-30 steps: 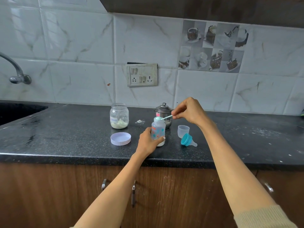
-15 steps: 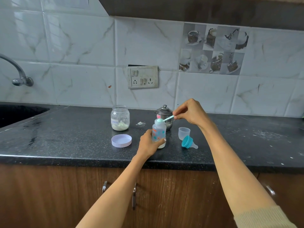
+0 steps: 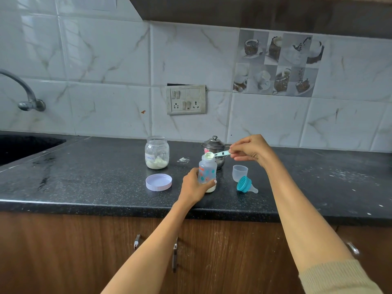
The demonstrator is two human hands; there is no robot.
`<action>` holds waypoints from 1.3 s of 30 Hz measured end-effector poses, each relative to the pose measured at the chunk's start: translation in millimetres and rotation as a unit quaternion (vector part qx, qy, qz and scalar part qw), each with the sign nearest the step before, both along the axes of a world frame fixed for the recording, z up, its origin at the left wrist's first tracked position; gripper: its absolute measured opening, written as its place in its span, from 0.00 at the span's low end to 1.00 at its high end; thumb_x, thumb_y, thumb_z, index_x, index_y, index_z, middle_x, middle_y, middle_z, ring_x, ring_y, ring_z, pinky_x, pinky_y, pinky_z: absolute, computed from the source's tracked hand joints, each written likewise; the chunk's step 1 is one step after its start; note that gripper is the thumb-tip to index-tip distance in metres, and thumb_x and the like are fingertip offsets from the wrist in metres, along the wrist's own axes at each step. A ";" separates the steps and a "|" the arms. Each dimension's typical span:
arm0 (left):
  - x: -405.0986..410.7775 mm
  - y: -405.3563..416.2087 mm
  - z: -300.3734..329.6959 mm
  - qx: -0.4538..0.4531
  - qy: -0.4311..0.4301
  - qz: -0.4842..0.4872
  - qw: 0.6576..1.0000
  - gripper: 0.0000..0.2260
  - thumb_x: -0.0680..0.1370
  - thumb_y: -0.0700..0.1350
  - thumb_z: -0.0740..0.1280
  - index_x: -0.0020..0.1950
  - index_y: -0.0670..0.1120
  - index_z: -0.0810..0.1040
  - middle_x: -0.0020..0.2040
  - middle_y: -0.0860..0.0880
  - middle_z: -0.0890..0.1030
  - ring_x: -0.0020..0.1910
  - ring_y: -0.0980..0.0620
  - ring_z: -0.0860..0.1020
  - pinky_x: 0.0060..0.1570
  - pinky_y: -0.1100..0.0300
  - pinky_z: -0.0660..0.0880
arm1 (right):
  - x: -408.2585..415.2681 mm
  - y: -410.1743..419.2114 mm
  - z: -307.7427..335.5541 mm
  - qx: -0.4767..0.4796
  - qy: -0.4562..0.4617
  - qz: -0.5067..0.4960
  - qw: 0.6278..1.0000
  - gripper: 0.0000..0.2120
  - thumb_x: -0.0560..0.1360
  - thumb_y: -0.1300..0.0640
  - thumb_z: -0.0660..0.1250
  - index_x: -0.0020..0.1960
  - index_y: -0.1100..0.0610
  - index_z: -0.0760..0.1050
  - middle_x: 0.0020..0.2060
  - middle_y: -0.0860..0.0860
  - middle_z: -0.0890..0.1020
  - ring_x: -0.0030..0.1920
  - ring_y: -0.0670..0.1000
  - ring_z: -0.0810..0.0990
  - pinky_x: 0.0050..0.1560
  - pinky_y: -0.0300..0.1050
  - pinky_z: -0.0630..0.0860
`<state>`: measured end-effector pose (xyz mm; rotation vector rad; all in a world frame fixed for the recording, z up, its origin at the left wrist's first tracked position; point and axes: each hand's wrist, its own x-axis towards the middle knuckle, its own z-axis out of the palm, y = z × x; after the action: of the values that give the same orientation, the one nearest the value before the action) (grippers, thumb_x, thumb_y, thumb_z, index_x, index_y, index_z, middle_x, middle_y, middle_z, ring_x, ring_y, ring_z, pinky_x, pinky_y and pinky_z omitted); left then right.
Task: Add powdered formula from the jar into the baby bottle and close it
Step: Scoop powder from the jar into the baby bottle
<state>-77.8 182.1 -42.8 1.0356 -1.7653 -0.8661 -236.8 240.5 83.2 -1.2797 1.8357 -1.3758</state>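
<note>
1. The step in hand is dosing: the right hand [image 3: 250, 148] pinches the handle of a small pale-blue measuring scoop [image 3: 214, 154] between fingertips, its bowl holding a heap of whitish powder right over the open mouth of the baby bottle [image 3: 207, 169].
2. The left hand [image 3: 194, 186] is wrapped around the lower part of the bottle, steadying it upright on the black speckled countertop [image 3: 95, 179] near the front edge.
3. Next, I judge, the scoop must be tipped squarely over the narrow neck, or powder spills; a little already lies loose on the counter [image 3: 182, 159].
4. The bottle is translucent plastic with orange and teal prints, whitish at the bottom.
5. The formula jar [image 3: 157, 152] is clear glass, open, powder clinging to its walls; its flat round lid [image 3: 158, 182] lies just before it.
6. Closing parts wait to the right: a teal screw ring with a soft clear teat [image 3: 246, 184] on its side, and a translucent cap [image 3: 239, 171].
7. A lidded steel pot [image 3: 214, 145] stands behind the bottle.
</note>
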 end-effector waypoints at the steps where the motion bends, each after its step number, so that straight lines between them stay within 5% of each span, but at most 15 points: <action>1: 0.1 0.4 0.3 -0.001 -0.001 -0.001 1.000 0.24 0.71 0.48 0.74 0.62 0.42 0.72 0.60 0.46 0.78 0.51 0.54 0.75 0.48 0.64 0.69 | 0.0 -1.4 -1.0 0.006 -0.023 -0.008 1.000 0.07 0.69 0.69 0.73 0.46 0.66 0.81 0.37 0.59 0.84 0.29 0.47 0.83 0.34 0.38 0.82; 8: 0.7 1.9 1.2 0.002 -0.004 0.001 1.000 0.24 0.71 0.48 0.74 0.63 0.42 0.72 0.60 0.46 0.78 0.53 0.53 0.75 0.48 0.63 0.69 | -4.3 -7.6 -4.7 0.049 -0.168 -0.006 0.985 0.01 0.71 0.70 0.70 0.42 0.66 0.78 0.22 0.54 0.82 0.21 0.47 0.81 0.27 0.37 0.80; 20: 0.6 4.2 1.2 0.004 0.012 -0.002 1.000 0.27 0.69 0.50 0.75 0.63 0.42 0.71 0.62 0.46 0.78 0.52 0.56 0.74 0.49 0.64 0.69 | -17.1 -7.6 -1.9 0.009 -0.283 0.024 0.959 0.04 0.72 0.70 0.69 0.39 0.66 0.77 0.23 0.55 0.82 0.22 0.48 0.81 0.28 0.36 0.80; 25: 8.1 1.0 17.9 -0.013 0.083 0.051 0.995 0.39 0.67 0.58 0.74 0.71 0.41 0.65 0.70 0.46 0.70 0.68 0.51 0.70 0.64 0.57 0.68 | -10.7 -13.6 18.4 -0.016 -0.297 0.041 0.954 0.04 0.72 0.70 0.68 0.39 0.66 0.76 0.22 0.56 0.81 0.22 0.48 0.81 0.28 0.35 0.80; 31: 44.9 -28.6 56.9 -0.032 0.127 0.091 0.987 0.39 0.69 0.59 0.72 0.73 0.41 0.63 0.72 0.44 0.68 0.71 0.48 0.67 0.68 0.55 0.66 | 21.3 -45.4 45.0 -0.021 -0.283 0.082 0.955 0.06 0.73 0.69 0.67 0.37 0.66 0.75 0.21 0.55 0.80 0.21 0.47 0.80 0.28 0.34 0.79; 36: 86.6 -67.6 71.8 -0.015 0.074 0.161 0.984 0.30 0.70 0.53 0.74 0.64 0.39 0.69 0.63 0.43 0.75 0.63 0.46 0.73 0.51 0.60 0.67 | 56.6 -89.5 52.7 -0.016 -0.274 0.106 0.956 0.08 0.74 0.70 0.66 0.36 0.66 0.74 0.19 0.55 0.79 0.19 0.47 0.79 0.24 0.35 0.78; 39: 102.8 -90.9 69.7 0.004 0.042 0.179 0.983 0.34 0.69 0.51 0.75 0.67 0.38 0.66 0.66 0.42 0.72 0.65 0.44 0.71 0.51 0.59 0.66 | 76.5 -120.9 49.8 -0.001 -0.268 0.110 0.957 0.08 0.74 0.70 0.65 0.36 0.67 0.73 0.18 0.55 0.79 0.18 0.48 0.79 0.22 0.36 0.78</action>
<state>25.0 91.2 26.9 1.2548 -1.4449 -0.6790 -160.3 119.6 133.0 -0.9511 1.2842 -1.4235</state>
